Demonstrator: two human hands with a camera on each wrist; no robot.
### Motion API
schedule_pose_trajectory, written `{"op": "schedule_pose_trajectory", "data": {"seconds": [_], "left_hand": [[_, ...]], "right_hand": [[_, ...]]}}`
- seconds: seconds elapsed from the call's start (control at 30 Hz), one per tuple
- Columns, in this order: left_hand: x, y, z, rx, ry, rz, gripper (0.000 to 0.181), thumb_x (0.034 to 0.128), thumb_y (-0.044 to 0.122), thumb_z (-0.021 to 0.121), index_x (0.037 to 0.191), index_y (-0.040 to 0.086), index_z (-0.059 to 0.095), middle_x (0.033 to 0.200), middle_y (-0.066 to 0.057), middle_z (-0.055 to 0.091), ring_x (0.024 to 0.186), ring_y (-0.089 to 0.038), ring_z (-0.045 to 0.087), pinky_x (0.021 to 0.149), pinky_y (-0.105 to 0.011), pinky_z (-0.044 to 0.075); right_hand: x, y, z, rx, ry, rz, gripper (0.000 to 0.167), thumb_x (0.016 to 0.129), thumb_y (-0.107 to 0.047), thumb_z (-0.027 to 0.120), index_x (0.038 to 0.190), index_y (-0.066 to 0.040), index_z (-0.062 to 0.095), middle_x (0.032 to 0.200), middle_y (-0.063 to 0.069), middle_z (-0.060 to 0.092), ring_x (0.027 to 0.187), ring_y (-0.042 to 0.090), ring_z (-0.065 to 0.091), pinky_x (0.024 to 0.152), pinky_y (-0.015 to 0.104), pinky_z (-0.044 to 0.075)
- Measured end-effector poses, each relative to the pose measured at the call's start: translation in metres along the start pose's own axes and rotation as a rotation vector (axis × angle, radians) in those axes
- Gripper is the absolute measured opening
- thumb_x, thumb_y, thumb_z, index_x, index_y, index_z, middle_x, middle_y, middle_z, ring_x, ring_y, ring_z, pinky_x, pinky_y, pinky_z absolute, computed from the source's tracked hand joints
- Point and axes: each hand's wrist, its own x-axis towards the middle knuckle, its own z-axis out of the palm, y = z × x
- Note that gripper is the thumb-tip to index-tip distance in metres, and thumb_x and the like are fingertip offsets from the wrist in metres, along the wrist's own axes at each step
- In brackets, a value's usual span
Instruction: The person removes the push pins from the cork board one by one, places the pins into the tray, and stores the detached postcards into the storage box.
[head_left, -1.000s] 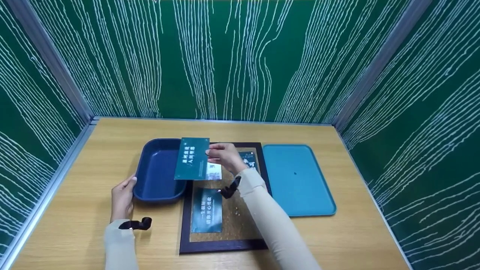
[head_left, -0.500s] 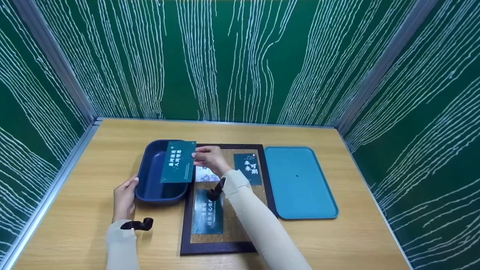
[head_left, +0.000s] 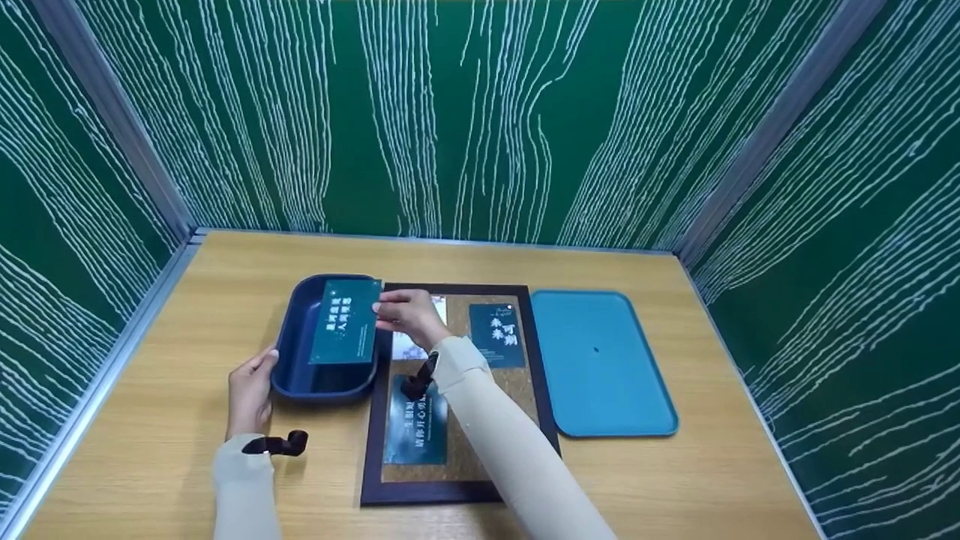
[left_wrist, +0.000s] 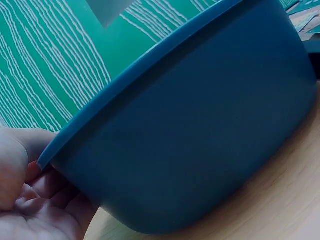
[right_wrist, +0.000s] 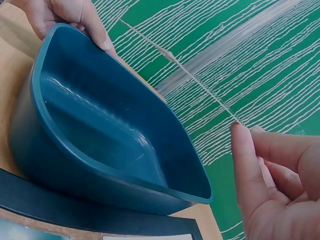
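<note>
Between thumb and fingers my right hand point(head_left: 411, 315) pinches the right edge of a green card point(head_left: 343, 322) with white writing. In the head view the card covers much of the blue bin point(head_left: 294, 367); the right wrist view shows it edge-on above the bin's rim point(right_wrist: 165, 112). My left hand point(head_left: 250, 386) grips the bin's left rim, thumb on top and fingers below against the outer wall point(left_wrist: 180, 135). Inside the bin, as the right wrist view has it, no object shows.
Right of the bin lies a dark-framed cork board point(head_left: 480, 491) bearing a green card point(head_left: 415, 431) at lower left, another point(head_left: 496, 337) at upper right, and a whitish card point(head_left: 405, 346) partly behind the right hand. Farther right is a flat teal tray point(head_left: 600, 360).
The right hand has carried the green card leftward from the board's edge to above the bin, uncovering the board's upper-right card. The left hand has kept its grip on the rim.
</note>
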Motion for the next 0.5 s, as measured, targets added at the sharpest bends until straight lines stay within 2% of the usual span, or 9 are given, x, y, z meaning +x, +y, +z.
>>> {"op": "schedule_pose_trajectory", "data": {"seconds": [0.13,0.37,0.5], "left_hand": [[0.0012,0.0002,0.0003,-0.012,0.000,-0.009,0.048,0.1010,0.021,0.048,0.145,0.004,0.038,0.155,-0.007,0.031,0.147,-0.016,0.022,0.117,-0.028,0.026],[0.0007,-0.0024,0.0006,0.021,0.017,0.033,0.047,0.1006,0.020,0.049,0.143,0.002,0.041,0.154,-0.011,0.034,0.145,-0.018,0.025,0.117,-0.029,0.028],[0.0023,-0.0025,0.0007,-0.001,0.020,0.034,0.047,0.1002,0.019,0.050,0.143,0.001,0.040,0.152,-0.011,0.035,0.145,-0.018,0.026,0.116,-0.029,0.029]], "right_hand": [[0.0006,0.0004,0.0020,0.001,0.002,0.002,0.017,0.086,-0.005,0.070,0.103,-0.005,0.069,0.100,0.012,0.066,0.084,0.021,0.070,0.076,0.030,0.060],[0.0021,0.0016,0.0053,0.022,0.000,0.007,0.018,0.086,-0.002,0.069,0.103,-0.001,0.068,0.093,0.010,0.066,0.079,0.018,0.069,0.075,0.030,0.060],[0.0024,0.0019,0.0066,0.021,0.005,0.013,0.017,0.086,-0.002,0.069,0.102,-0.002,0.068,0.093,0.010,0.067,0.078,0.018,0.069,0.075,0.030,0.060]]}}
